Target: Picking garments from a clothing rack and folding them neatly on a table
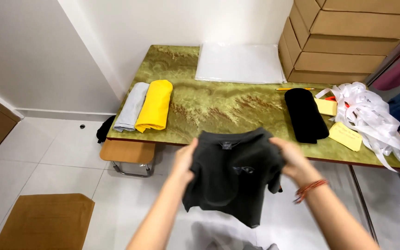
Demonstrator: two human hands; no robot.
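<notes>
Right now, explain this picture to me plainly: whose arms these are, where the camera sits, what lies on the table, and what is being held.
The camera is worn on a person's head and looks down, so the two bare arms are the wearer's own. The left hand and right hand grip a dark grey shirt by its shoulders, in front of the table. On the table lie a folded grey garment, a yellow one, a black one, a clear plastic bag, yellow notes and white strips. Cardboard boxes are stacked behind.
</notes>
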